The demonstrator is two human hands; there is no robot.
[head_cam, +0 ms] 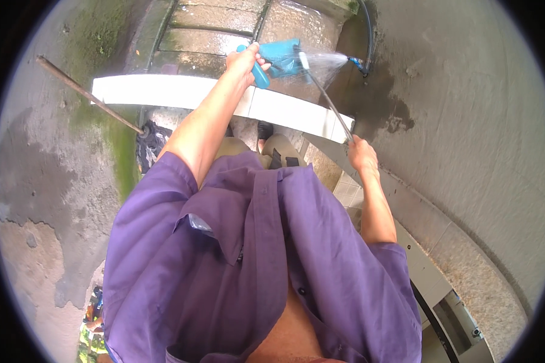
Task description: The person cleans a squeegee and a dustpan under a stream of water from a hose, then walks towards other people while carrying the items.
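Observation:
My left hand [245, 63] grips the handle of a teal plastic dustpan [279, 54], holding it over a wet concrete wash basin [299, 22]. In my right hand [363, 154], at the lower end of a thin metal rod, is a long-handled brush [329, 100]. Its whitish head meets or overlaps the dustpan's right side; spray blurs the contact. A blue-handled tap [358, 63] on the right wall throws a fan of water [329, 61] leftward onto the dustpan and brush head.
A white-tiled ledge [177, 92] runs between my body and the basin. At left, a mop with a wooden handle [86, 93] leans across the ledge's end, its dark head [152, 140] low beside me. Concrete walls [458, 113] rise on both sides. A dark hose [369, 31] hangs above the tap.

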